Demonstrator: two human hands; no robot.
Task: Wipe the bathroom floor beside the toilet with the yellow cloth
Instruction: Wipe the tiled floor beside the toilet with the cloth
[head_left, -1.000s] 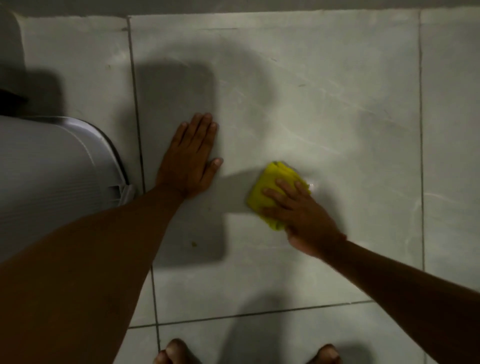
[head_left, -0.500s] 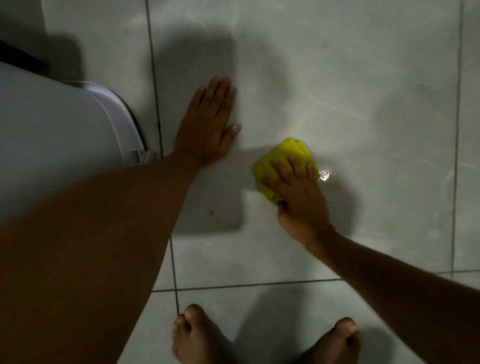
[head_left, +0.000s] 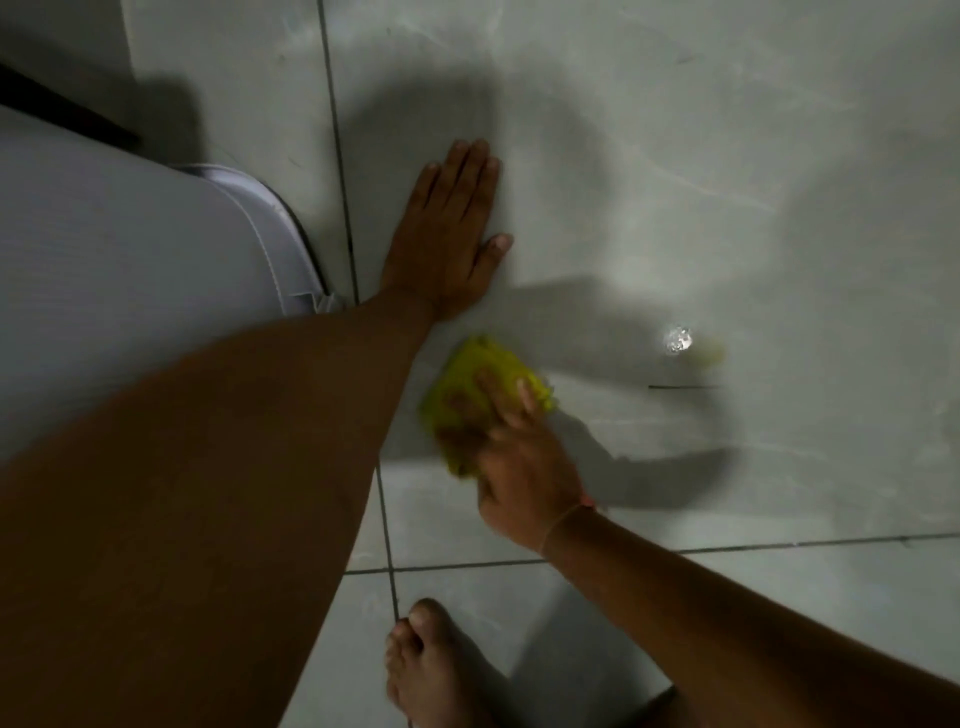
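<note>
The yellow cloth (head_left: 483, 374) lies crumpled on the grey tiled floor (head_left: 675, 156), just right of my left forearm. My right hand (head_left: 519, 467) presses down on it with fingers spread over its top, blurred by motion. My left hand (head_left: 452, 234) rests flat on the tile above the cloth, palm down, fingers together, holding nothing. The white toilet (head_left: 130, 270) fills the left side, its rim close to my left wrist.
A small shiny wet spot (head_left: 678, 340) glints on the tile to the right of the cloth. My bare foot (head_left: 431, 670) stands on the tile at the bottom. Dark grout lines (head_left: 337, 156) cross the floor. Shadows darken the tile around my hands.
My right hand has dragged the cloth down and to the left, toward my left forearm, leaving the wet spot exposed. The left hand stays planted. The view has shifted.
</note>
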